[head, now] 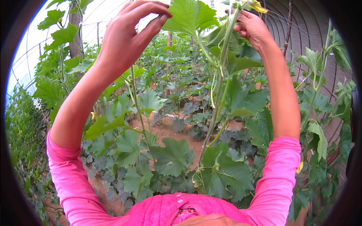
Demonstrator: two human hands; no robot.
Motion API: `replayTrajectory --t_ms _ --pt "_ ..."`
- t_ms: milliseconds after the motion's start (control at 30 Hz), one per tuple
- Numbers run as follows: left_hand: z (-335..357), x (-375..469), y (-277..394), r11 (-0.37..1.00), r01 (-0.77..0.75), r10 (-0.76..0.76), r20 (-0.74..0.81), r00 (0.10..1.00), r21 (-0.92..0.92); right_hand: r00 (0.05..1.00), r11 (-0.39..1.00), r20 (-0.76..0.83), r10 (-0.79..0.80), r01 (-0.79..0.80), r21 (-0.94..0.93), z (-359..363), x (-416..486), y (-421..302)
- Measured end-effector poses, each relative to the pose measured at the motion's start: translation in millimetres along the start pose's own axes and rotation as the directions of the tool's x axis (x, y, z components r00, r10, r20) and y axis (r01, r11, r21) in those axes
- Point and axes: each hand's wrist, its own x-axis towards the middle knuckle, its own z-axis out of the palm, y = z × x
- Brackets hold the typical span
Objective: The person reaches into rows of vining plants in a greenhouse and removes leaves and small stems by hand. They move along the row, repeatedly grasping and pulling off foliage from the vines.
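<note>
A climbing vine with a thick green stem (pixel 224 53) rises in front of me, thin string and curling tendrils running along it. Near its top, my right hand (pixel 250 29) has its fingers curled about the stem, with one fingertip showing on the far side. Just above that hand is a yellow flower (pixel 258 6). My left hand (pixel 133 31) is raised on the other side, thumb and fingertips close together at the edge of a broad green leaf (pixel 189 17). Whether those fingertips pinch the leaf cannot be made out.
A second vine stem (pixel 137 104) stands to the left. Large lobed leaves (pixel 172 156) spread low before my body. Brown soil (pixel 161 127) shows between plants. A wooden post (pixel 75 34) rises at upper left, and a ribbed greenhouse wall (pixel 305 25) curves along the right.
</note>
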Motion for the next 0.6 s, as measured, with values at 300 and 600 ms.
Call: replayTrajectory --t_ms 300,600 --pt "-43 -83 52 0.993 0.036 -0.025 0.097 0.995 -0.11 0.991 0.98 -0.069 -0.116 0.103 -0.169 -14 -94 -26" --pt "-78 -219 83 0.892 0.27 -0.201 0.217 0.955 -0.363 0.776 0.565 0.17 -0.608 0.573 -0.593 48 -314 -51"
